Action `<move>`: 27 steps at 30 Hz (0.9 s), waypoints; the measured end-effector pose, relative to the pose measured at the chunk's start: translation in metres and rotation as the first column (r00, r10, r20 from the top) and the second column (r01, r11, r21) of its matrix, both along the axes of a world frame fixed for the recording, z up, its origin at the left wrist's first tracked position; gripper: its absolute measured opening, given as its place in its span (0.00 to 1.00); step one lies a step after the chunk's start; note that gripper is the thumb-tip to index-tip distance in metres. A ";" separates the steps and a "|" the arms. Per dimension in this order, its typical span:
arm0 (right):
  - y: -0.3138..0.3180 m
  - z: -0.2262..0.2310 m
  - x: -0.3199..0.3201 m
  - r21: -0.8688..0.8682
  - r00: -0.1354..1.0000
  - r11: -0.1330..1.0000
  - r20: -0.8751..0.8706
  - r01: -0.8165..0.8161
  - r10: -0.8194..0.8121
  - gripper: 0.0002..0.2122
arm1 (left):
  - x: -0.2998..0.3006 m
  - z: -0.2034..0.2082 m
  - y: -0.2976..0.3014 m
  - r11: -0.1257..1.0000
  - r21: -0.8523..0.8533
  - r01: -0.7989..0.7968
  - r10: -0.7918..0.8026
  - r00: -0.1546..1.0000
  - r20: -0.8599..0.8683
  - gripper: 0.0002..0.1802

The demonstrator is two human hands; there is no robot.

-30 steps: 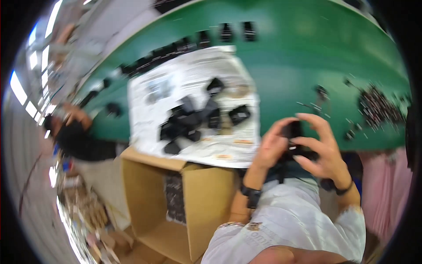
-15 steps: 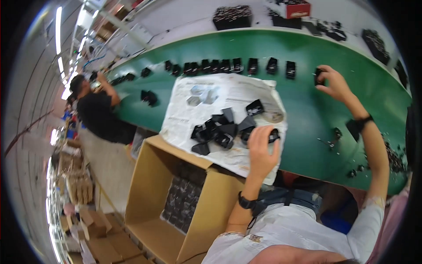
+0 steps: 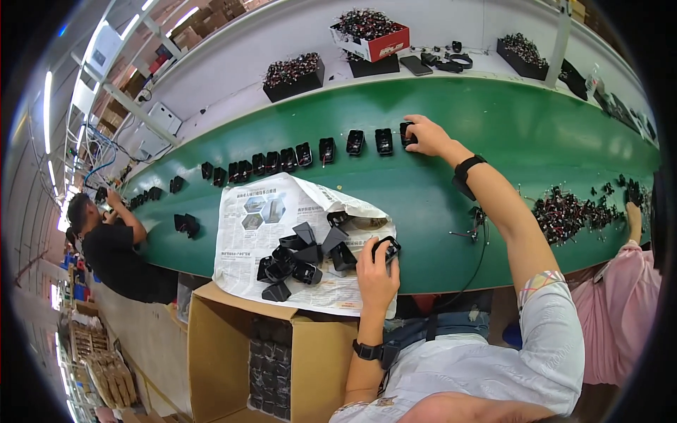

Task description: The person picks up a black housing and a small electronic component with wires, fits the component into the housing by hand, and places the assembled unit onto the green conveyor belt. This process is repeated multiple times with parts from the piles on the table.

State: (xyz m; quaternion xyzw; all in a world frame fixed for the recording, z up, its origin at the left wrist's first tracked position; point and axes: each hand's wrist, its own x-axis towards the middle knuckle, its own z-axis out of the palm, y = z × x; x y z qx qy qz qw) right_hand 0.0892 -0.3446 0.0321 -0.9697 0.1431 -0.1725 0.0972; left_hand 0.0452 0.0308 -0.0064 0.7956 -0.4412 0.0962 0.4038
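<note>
My left hand (image 3: 377, 282) is closed on a small black plastic housing (image 3: 393, 249), at the right edge of a newspaper sheet (image 3: 236, 243). On the sheet, beside that hand, lies a loose pile of similar black housings (image 3: 307, 272). My right arm reaches across the green table, and my right hand (image 3: 427, 136) grips another black housing (image 3: 405, 132) between thumb and fingers. That piece is at the right end of a row of upright open housings, next to the last standing one (image 3: 383, 142). The fingers partly cover both held pieces.
An open cardboard box (image 3: 310, 363) with wrapped black pieces stands below the table's near edge. Small wired parts (image 3: 562, 215) are heaped at right, near a pink-sleeved person's hand (image 3: 634, 220). Another person (image 3: 116, 247) works at far left. Filled trays (image 3: 295, 76) line the back shelf.
The whole view has shifted, so the table sits further left. My right hand has brought its housing closer to the end of the row. My left hand keeps its housing by the newspaper's edge.
</note>
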 end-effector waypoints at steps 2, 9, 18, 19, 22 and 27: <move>-0.009 0.002 -0.010 -0.052 0.999 0.998 -0.010 0.039 -0.039 0.12 | 0.001 -0.003 -0.007 0.998 -0.051 0.029 -0.031 0.999 -0.027 0.22; 0.035 0.092 -0.121 0.194 0.968 0.961 -0.121 -0.195 0.221 0.12 | 0.001 0.009 0.007 0.980 -0.199 0.027 -0.084 0.955 -0.283 0.30; 0.079 0.022 -0.237 0.269 0.975 0.960 -0.175 -0.084 0.134 0.12 | -0.026 0.010 -0.026 0.936 -0.200 0.289 -0.350 0.805 -0.479 0.36; 0.080 0.023 -0.234 0.271 0.976 0.959 -0.175 -0.081 0.132 0.12 | -0.029 0.011 -0.027 0.941 -0.178 0.287 -0.337 0.799 -0.497 0.36; 0.077 0.019 -0.228 0.364 0.983 0.929 -0.181 0.067 0.000 0.10 | -0.028 0.007 -0.027 0.938 -0.240 0.251 -0.342 0.790 -0.510 0.34; 0.072 0.007 -0.218 0.202 0.950 0.977 0.313 -0.070 0.003 0.10 | -0.026 0.006 -0.029 0.927 -0.277 0.252 -0.370 0.727 -0.578 0.34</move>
